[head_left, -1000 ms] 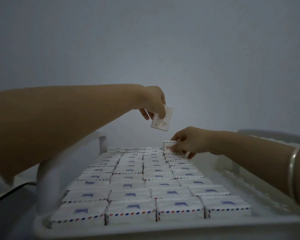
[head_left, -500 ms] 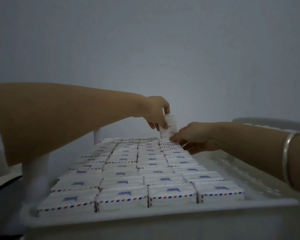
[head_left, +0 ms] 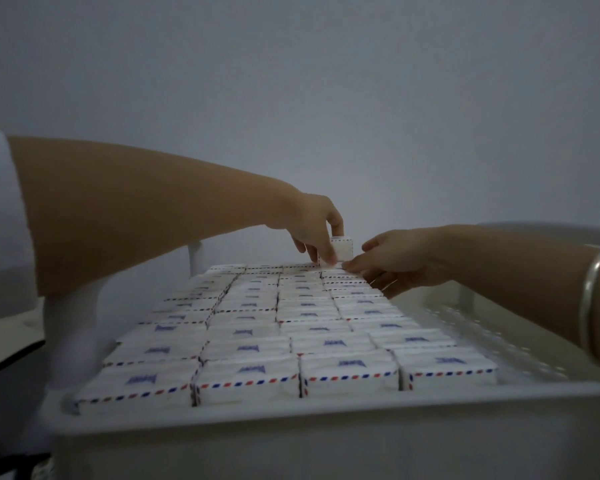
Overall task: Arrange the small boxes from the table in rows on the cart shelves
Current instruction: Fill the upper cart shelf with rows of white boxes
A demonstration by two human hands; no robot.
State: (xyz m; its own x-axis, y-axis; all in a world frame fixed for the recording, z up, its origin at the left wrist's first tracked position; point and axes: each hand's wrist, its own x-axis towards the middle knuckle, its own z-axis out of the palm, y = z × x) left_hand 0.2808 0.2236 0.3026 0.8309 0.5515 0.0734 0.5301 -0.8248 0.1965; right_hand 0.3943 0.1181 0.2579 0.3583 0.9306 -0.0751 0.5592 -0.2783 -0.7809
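**Cart shelf** (head_left: 326, 414), seen from its near rim toward its far end. Your left hand (head_left: 314, 226) reaches over the shelf's far end and pinches one small box (head_left: 343, 249) between thumb and fingers. It holds the box upright on its edge at the last row of the shelf's fourth column from the left. Your right hand (head_left: 392, 259) lies low toward the shelf's right side, fingers extended and loosely together, tips on the flat boxes at the foot of the upright one. In the dim light it is unclear whether they also touch it. The laid boxes (head_left: 291, 327) fill the shelf's left and middle in four tight columns, striped edges facing the near rim. A perforated strip (head_left: 482, 327) of shelf floor shows along the right side. A metal bangle (head_left: 590, 299) circles your right wrist, and a white post (head_left: 196, 258) rises at the shelf's far left corner.
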